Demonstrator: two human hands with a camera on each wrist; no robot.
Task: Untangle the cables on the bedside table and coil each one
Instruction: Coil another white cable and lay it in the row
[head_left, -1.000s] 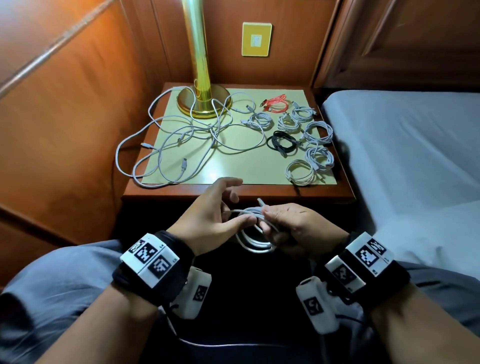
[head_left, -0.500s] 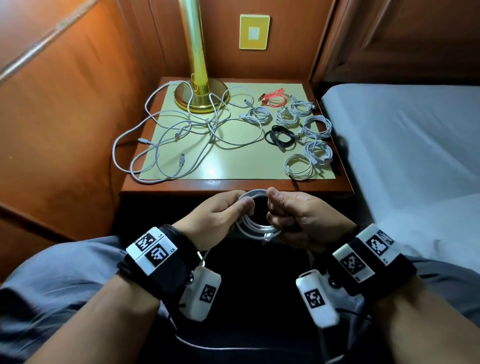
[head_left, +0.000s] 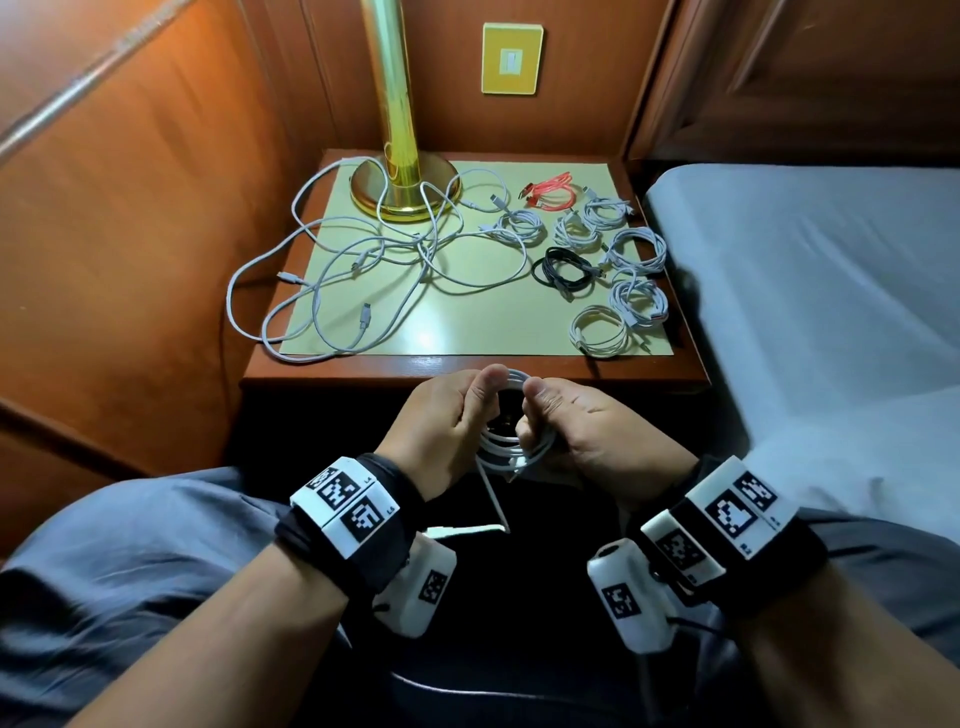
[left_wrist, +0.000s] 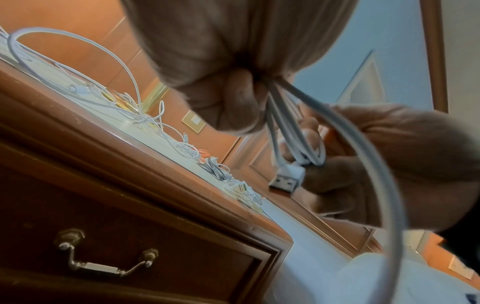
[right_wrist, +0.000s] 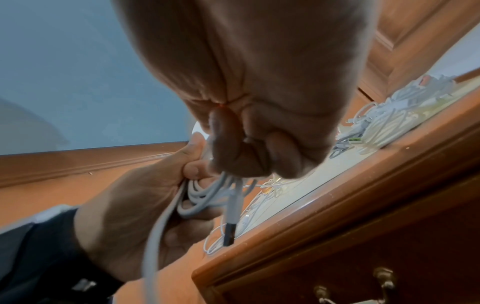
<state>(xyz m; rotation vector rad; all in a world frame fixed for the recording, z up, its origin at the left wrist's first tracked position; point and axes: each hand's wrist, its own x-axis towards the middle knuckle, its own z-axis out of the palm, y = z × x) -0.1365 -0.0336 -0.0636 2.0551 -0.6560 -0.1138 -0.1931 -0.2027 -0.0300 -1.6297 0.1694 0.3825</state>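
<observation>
Just in front of the bedside table (head_left: 519, 369), both hands hold a coiled white cable (head_left: 511, 447) over my lap. My left hand (head_left: 457, 410) pinches the coil's left side; in the left wrist view its fingers (left_wrist: 233, 107) clamp several strands (left_wrist: 285, 133). My right hand (head_left: 566, 415) grips the right side, with the USB plug (left_wrist: 285, 181) sticking out below its fingers. A loose tail (head_left: 491, 499) hangs from the coil toward my lap. A tangle of white cables (head_left: 374, 275) lies on the table's left half.
Several coiled cables sit at the table's right: white ones (head_left: 634, 249), a black one (head_left: 566, 267), a red one (head_left: 550, 192). A brass lamp (head_left: 400, 156) stands at the back. A bed (head_left: 805, 291) is right, wood panelling (head_left: 130, 234) left. The drawer handle (left_wrist: 103, 261) is below.
Both hands have risen toward the table edge with the coil. The coil now stands upright between the thumbs, and a loose tail hangs below it.
</observation>
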